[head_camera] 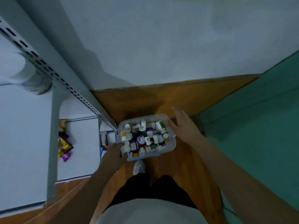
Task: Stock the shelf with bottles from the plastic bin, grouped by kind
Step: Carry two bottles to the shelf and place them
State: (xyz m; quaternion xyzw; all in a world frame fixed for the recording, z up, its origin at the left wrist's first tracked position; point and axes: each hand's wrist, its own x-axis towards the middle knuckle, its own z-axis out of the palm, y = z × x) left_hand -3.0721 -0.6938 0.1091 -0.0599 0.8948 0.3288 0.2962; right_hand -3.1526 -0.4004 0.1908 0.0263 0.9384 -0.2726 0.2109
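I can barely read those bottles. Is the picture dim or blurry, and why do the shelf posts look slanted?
Head view: dim, bluish light; soft blur hides the labels on the bottles in the bin; the wide-angle lens slants the shelf post; a broad shadow falls on the wall.

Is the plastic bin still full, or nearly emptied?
Full: the plastic bin is crowded with jumbled bottles, piled about level with its rim.

Wooden floor (178, 159) of orange-brown colour below, meeting a pale wall (161, 38) at the top. Green surface (258, 126) at the right side. Colourful snack packets (64, 143), yellow and purple, lying at the left. One light shoe (138, 167) and black shorts (153, 188) near the bottom.
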